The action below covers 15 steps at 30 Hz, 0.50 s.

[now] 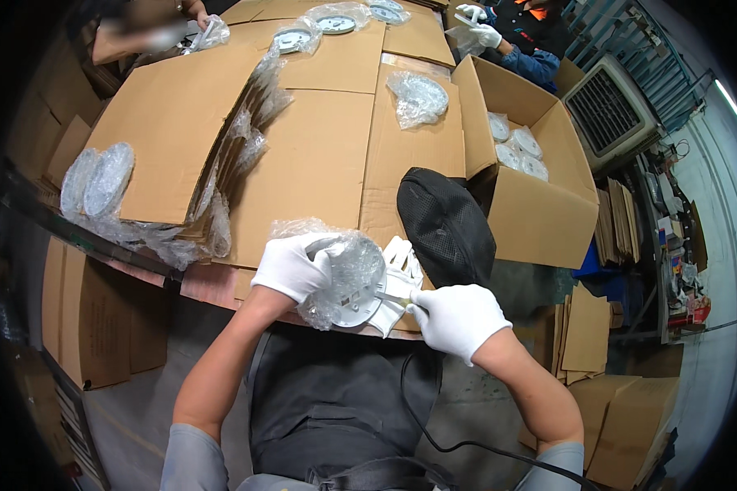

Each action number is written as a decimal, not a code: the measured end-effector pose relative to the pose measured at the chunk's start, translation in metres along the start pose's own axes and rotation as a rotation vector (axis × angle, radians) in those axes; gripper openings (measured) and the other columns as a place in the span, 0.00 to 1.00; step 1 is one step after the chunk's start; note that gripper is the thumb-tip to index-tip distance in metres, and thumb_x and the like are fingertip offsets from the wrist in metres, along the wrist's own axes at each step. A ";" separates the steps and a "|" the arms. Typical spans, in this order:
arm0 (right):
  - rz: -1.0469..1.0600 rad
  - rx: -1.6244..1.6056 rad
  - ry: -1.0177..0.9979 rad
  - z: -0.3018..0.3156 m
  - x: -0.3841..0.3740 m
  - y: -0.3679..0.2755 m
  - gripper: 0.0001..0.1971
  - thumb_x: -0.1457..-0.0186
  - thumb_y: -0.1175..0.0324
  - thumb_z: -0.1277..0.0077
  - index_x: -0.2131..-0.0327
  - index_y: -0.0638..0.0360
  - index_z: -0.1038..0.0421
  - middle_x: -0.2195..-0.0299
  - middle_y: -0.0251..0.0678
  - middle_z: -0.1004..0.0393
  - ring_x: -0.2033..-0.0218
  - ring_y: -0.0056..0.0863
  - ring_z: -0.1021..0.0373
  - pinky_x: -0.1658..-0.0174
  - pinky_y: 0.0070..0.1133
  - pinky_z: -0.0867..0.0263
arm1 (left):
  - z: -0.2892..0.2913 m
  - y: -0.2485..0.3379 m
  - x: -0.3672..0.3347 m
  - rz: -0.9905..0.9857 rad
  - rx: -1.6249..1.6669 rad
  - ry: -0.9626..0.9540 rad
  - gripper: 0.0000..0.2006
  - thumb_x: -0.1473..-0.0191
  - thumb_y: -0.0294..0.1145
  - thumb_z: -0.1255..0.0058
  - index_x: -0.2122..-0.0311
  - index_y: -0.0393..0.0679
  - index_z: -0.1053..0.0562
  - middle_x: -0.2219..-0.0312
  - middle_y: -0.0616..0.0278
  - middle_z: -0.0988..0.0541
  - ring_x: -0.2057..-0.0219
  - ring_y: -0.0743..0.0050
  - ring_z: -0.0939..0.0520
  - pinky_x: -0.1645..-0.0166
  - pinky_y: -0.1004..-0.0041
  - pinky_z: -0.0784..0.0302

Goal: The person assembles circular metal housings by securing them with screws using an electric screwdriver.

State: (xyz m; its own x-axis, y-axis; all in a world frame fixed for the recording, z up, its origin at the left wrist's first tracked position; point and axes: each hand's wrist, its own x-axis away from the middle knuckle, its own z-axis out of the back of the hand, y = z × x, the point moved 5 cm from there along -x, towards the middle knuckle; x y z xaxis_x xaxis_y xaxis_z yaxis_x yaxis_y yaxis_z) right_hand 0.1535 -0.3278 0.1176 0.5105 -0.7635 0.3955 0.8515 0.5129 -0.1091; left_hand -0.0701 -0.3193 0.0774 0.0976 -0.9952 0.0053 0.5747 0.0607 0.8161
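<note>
At the near edge of the cardboard-covered table, my left hand (291,266), in a white glove, is closed on the bubble wrap (356,266) around a round, pale grey disc-shaped part (357,314). The disc's lower part shows outside the wrap, with small slots in its face. My right hand (460,319), gloved too, pinches a thin pale piece (395,299) that reaches to the disc's right edge; its kind is unclear. A loose white glove (402,260) lies beneath and beside the disc. Just beyond my right hand rests a black mesh bag-like thing (445,222).
A stack of cardboard sheets (180,123) with bubble wrap between them stands left, two wrapped discs (108,182) at its edge. Another wrapped disc (418,98) lies further back. An open carton (540,209) at right holds several wrapped discs. Two people work across the table.
</note>
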 end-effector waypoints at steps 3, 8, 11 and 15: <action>0.004 0.010 0.000 -0.001 -0.008 0.000 0.11 0.43 0.58 0.53 0.69 0.51 0.23 0.77 0.43 0.23 0.74 0.44 0.24 0.69 0.37 0.29 | -0.001 -0.004 -0.004 -0.005 0.041 -0.027 0.14 0.50 0.26 0.55 0.61 0.39 0.19 0.72 0.50 0.17 0.69 0.71 0.15 0.61 0.75 0.21; 0.052 -0.107 0.243 -0.025 0.009 0.016 0.09 0.43 0.59 0.51 0.65 0.47 0.23 0.80 0.38 0.24 0.77 0.39 0.26 0.73 0.33 0.30 | -0.005 -0.028 -0.013 -0.032 0.134 -0.011 0.14 0.50 0.26 0.55 0.62 0.40 0.19 0.73 0.49 0.17 0.70 0.75 0.15 0.63 0.75 0.22; 0.039 -0.210 0.385 -0.048 0.020 0.021 0.11 0.43 0.58 0.48 0.60 0.46 0.21 0.79 0.35 0.24 0.78 0.34 0.26 0.75 0.29 0.30 | -0.007 -0.038 -0.014 -0.025 0.086 -0.001 0.13 0.49 0.28 0.54 0.63 0.42 0.19 0.72 0.48 0.18 0.72 0.75 0.16 0.64 0.74 0.22; 0.017 -0.299 0.517 -0.071 0.027 0.020 0.11 0.44 0.59 0.46 0.58 0.44 0.21 0.79 0.33 0.24 0.79 0.33 0.26 0.75 0.28 0.30 | -0.007 -0.044 -0.017 0.028 0.070 -0.031 0.13 0.49 0.31 0.54 0.63 0.42 0.19 0.72 0.47 0.19 0.72 0.70 0.16 0.63 0.73 0.22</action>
State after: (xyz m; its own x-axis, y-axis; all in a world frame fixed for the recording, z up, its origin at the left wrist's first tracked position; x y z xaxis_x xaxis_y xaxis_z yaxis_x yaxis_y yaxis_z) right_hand 0.1928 -0.3662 0.0619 0.4529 -0.8864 -0.0955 0.8010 0.4516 -0.3930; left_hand -0.0911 -0.3046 0.0377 0.0868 -0.9952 0.0452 0.5142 0.0837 0.8536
